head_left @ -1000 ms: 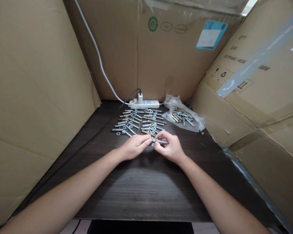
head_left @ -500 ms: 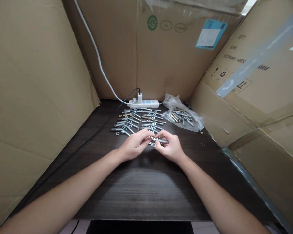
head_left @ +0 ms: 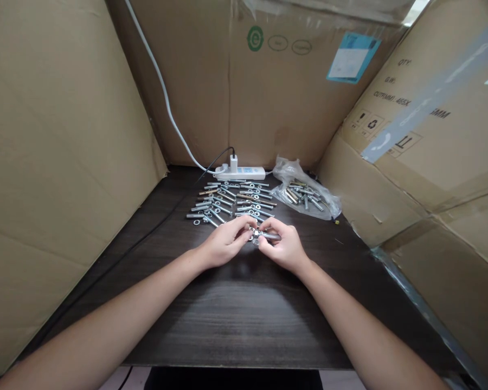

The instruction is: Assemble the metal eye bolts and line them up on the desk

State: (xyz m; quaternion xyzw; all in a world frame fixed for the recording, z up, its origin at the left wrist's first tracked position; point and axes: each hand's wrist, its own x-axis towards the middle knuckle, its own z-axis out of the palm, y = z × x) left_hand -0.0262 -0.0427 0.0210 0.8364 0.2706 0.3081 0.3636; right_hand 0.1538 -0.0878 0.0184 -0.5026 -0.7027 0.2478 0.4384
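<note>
My right hand [head_left: 283, 247] grips a silver anchor bolt [head_left: 268, 235] that lies level just above the dark wooden table [head_left: 236, 309]. My left hand [head_left: 224, 244] pinches the bolt's left end, where a small nut or washer sits; which one I cannot tell. The two hands meet at the middle of the table. Just beyond them lie several rows of bolts and washers [head_left: 231, 200].
A clear plastic bag [head_left: 305, 189] with more bolts lies at the back right. A white power strip [head_left: 239, 172] with a plugged charger and a white cable [head_left: 162, 92] sits at the back. Cardboard walls [head_left: 57, 162] close in the left, back and right.
My left fingers have shifted slightly at the bolt's end; both hands stay in the same place with the bolt between them.
</note>
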